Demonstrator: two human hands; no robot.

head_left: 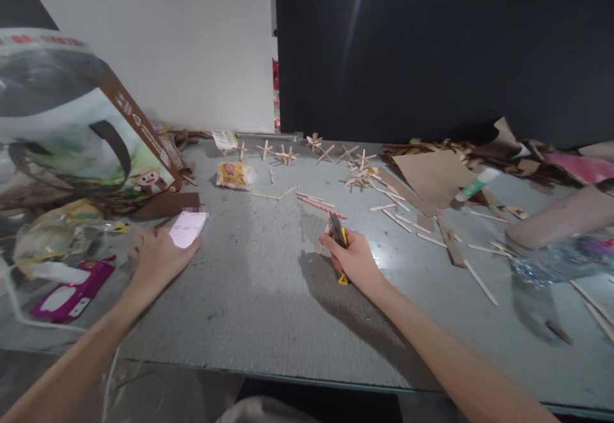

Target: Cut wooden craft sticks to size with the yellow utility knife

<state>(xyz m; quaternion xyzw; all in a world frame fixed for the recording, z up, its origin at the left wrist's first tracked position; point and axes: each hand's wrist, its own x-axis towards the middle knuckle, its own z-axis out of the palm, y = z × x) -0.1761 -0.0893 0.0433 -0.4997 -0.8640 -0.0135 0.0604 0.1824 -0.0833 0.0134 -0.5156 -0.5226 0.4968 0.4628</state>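
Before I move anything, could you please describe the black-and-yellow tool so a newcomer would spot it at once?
At the grey table, find the person's right hand, near the middle. It holds the tool, whose yellow parts set it apart from the red stick just beyond.

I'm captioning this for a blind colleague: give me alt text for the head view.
A person's right hand holds what looks like a black-and-yellow utility knife over a grey table; the left hand holds a lit phone. Beyond are wooden sticks, some in crossed clusters, with cardboard at right.
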